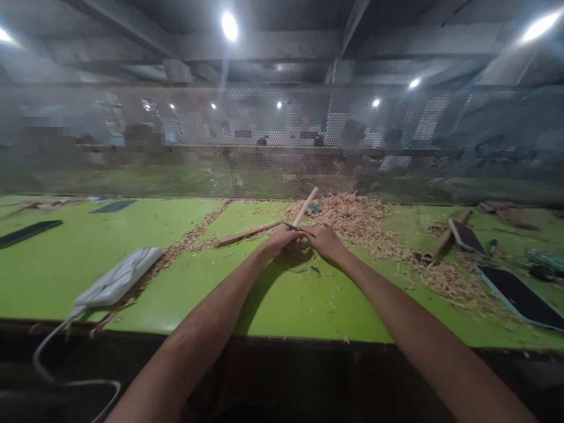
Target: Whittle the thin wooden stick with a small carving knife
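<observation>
Both my arms reach out over a green table (282,299). My left hand (281,238) is closed round a pale wooden stick (305,207) that slants up and away to the right. My right hand (325,239) is closed beside it, touching the left hand, and a thin dark blade (291,225) shows between them at the stick's lower end. Which hand grips the blade is hard to make out. A second, darker strip of wood (247,234) lies flat just left of my hands.
A heap of wood shavings (365,220) spreads behind and right of my hands. A white power bank (118,276) with a cable lies left. Dark flat slabs (520,296) and a wooden-handled tool (447,236) lie right. A mesh screen (282,141) backs the table.
</observation>
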`<action>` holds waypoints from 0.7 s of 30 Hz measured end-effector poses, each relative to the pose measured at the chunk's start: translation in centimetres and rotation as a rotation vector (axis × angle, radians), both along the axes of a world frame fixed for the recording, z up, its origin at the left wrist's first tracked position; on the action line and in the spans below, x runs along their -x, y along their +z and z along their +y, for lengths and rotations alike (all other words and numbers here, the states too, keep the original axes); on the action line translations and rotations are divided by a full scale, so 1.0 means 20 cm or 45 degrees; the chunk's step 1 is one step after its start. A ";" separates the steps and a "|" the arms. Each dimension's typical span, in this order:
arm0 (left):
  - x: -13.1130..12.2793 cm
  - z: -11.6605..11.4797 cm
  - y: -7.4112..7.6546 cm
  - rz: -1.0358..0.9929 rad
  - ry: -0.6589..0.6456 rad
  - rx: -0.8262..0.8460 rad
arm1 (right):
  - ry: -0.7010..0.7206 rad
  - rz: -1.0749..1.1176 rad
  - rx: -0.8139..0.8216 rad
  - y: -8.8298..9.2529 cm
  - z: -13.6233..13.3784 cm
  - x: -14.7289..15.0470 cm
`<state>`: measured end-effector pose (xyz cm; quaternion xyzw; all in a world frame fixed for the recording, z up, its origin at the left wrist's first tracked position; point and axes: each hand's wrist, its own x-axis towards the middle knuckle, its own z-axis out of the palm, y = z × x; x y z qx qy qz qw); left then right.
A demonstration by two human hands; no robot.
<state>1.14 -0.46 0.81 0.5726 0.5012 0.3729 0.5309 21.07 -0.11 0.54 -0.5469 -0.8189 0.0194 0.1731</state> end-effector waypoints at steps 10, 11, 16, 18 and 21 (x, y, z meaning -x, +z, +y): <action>-0.04 -0.04 0.04 -0.025 0.046 0.048 | -0.169 -0.001 -0.004 0.02 0.01 -0.05; -0.04 -0.04 0.04 0.000 0.055 0.036 | -0.186 0.006 -0.005 0.02 0.02 -0.06; -0.01 -0.02 0.01 0.205 0.030 -0.031 | -0.388 0.037 -0.028 0.03 0.08 -0.18; -0.01 -0.02 0.00 0.230 0.002 -0.047 | -0.379 0.074 -0.035 0.04 0.09 -0.22; -0.01 -0.01 -0.01 0.169 -0.048 -0.064 | -0.267 0.117 -0.005 0.03 0.08 -0.18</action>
